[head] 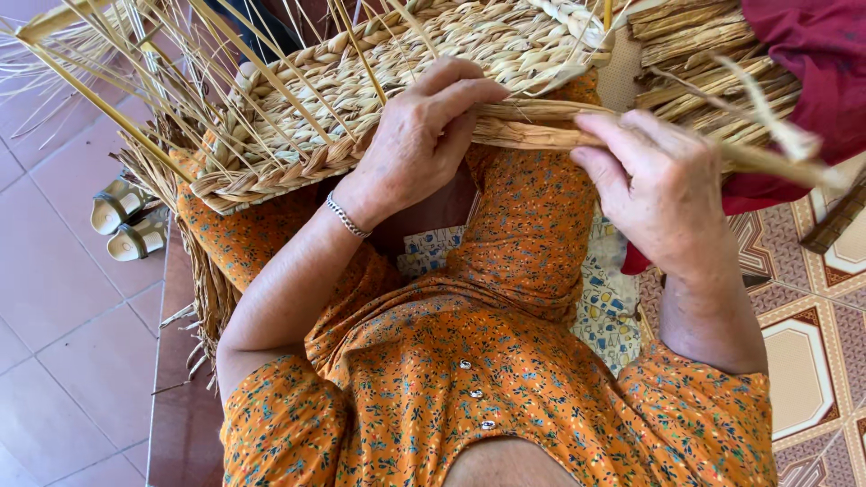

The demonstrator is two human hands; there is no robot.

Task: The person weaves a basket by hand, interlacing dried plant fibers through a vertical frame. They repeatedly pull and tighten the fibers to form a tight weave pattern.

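A half-woven straw basket panel (361, 90) lies across my lap, with loose stalks sticking out at its upper left. My left hand (419, 135) presses down on its near edge and closes around a thick bundle of dried rush (532, 126). That bundle runs rightward into my right hand (654, 194), whose fingers curl around it and grip it. A silver bracelet (347, 216) sits on my left wrist. I wear an orange flowered dress (487, 361).
A pile of dried rush strands (713, 63) lies at the upper right against dark red cloth (812, 63). A pair of pale sandals (126, 221) rests on the pink floor tiles at left. Patterned tiles (812, 343) cover the floor at right.
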